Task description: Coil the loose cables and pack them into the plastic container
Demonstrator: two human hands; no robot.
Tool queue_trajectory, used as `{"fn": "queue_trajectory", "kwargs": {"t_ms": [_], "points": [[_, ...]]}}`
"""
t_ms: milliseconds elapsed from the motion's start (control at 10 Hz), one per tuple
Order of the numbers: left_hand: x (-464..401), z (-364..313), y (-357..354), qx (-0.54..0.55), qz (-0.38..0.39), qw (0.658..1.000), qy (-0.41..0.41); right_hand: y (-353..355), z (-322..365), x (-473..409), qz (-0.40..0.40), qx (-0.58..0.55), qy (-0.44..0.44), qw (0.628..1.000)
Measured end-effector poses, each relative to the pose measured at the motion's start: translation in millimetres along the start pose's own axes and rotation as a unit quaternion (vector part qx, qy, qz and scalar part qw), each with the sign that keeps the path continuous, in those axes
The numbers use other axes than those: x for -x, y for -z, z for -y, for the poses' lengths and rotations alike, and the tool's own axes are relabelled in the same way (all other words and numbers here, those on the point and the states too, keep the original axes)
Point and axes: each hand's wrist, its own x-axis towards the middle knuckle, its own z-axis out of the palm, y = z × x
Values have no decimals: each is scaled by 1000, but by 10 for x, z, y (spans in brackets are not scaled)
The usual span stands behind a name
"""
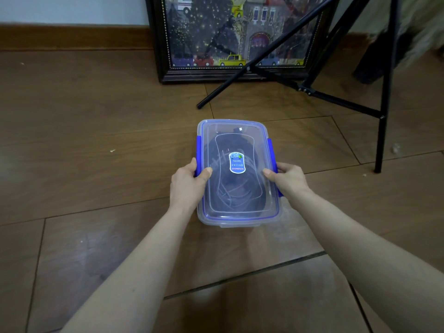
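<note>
Closing looks to be in hand: the lidded container (237, 219), cables (242, 195) coiled inside, is gripped at its long edges by left hand (187, 181) and right hand (287, 177), clips (198, 150) seemingly to be pressed next.

Head camera looks forward and down, close.

Both forearms were bare to the frame's lower edge, no sleeve, watch or ring showing, and the left hand (189, 179) and right hand (287, 177) had short, unpainted thumbnails and no gloves.
</note>
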Motion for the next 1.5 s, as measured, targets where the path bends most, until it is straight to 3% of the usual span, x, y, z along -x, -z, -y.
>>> {"fn": "queue_trajectory", "kwargs": {"t_ms": [200,400,700,900,1100,1200,1300,1400,1500], "points": [[18,-6,-4,5,-7,1000,0,-9,-2,-58,-48,27,-8,998],[16,12,-7,-3,-4,1000,-5,-47,85,60,-95,197,56,974],[52,31,-21,-15,4,1000,-18,33,-38,73,-29,112,99,988],[111,74,-33,-5,20,1000,-6,66,-197,104,106,-77,120,984],[93,77,-26,33,28,999,5,39,-161,82,101,-98,120,983],[76,83,-1,14,33,999,-9,24,-163,103,90,-62,125,986],[65,1,80,-115,64,991,-31,56,-92,109,75,64,115,988],[44,-186,229,-287,66,954,-56,89,73,134,37,290,131,948],[43,-433,431,-333,40,938,-86,103,324,280,45,403,201,892]]}}
